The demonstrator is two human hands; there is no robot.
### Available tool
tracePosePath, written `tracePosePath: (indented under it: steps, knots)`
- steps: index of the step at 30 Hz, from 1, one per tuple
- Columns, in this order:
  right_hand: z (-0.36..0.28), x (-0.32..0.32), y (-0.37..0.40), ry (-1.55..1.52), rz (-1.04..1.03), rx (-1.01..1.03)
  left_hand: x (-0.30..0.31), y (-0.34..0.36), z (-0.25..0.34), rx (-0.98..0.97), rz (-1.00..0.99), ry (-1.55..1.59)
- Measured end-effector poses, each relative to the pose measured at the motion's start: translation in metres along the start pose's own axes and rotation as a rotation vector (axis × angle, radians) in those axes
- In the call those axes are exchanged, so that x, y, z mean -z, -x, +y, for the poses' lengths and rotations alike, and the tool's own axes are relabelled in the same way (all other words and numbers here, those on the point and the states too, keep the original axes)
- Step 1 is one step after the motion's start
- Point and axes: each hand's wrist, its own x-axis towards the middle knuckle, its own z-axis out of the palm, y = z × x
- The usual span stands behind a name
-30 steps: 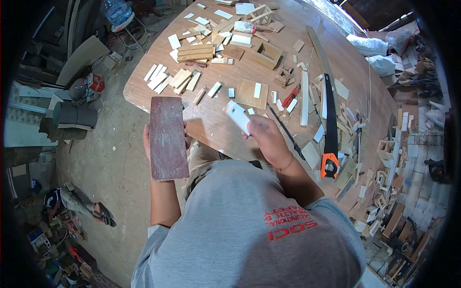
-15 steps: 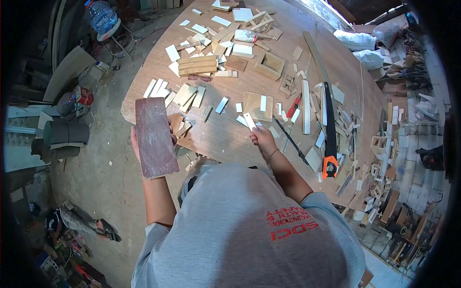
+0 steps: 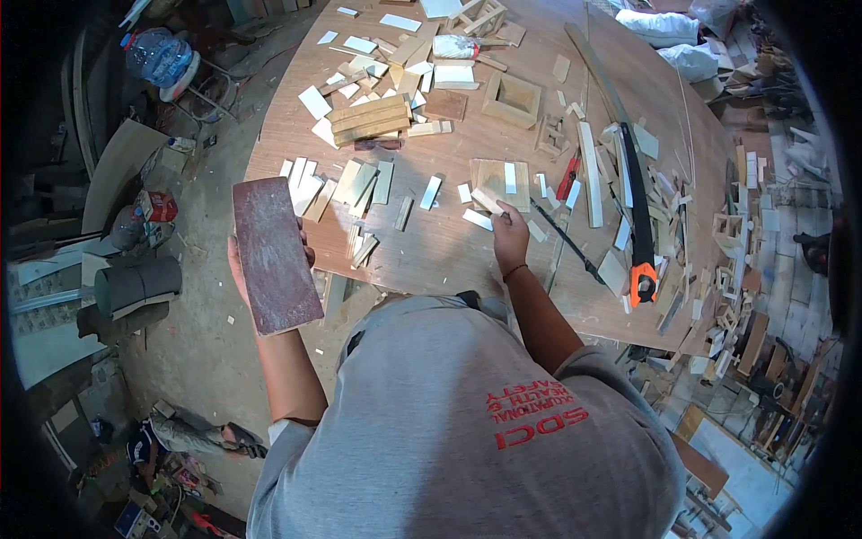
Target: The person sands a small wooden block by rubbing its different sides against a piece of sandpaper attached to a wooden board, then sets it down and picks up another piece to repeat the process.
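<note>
In my left hand is a long sanding block, its dusty reddish-brown abrasive face turned up. The fingers wrap its edges from beneath, left of the table. My right hand pinches one end of a small pale wood strip above the table's near side. Just beyond that strip lies a square wooden board with a small white-topped piece on it. To the right of the hand a thin dark saw-like blade lies slantwise on the tabletop.
Offcuts and strips cover much of the brown table. A handsaw with an orange handle lies at right, near a red tool. Farther back are a wooden box frame and a bottle. Another person is at lower left.
The wood strip in my right hand has tilted flatter and shifted slightly right with the hand. The sanding block stays in my left hand. My view has turned a little.
</note>
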Motion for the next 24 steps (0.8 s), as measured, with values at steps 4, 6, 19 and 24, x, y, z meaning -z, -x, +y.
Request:
tracePosePath:
  steps: [4, 6, 19, 24]
  knots:
    - [0.0, 0.004, -0.001, 0.313, 0.056, 0.32, 0.008, -0.002, 0.009, -0.017, 0.013, -0.018]
    - [0.003, 0.009, -0.002, 0.497, 0.063, 0.487, 0.016, -0.003, 0.012, -0.01, -0.014, 0.0]
    - [-0.021, -0.03, 0.001, 0.749, -0.076, 0.62, 0.009, -0.026, 0.014, 0.035, 0.037, 0.017]
    - [-0.063, -0.07, -0.019, 0.784, -0.301, 0.762, 0.022, -0.036, 0.014, 0.057, -0.014, -0.01]
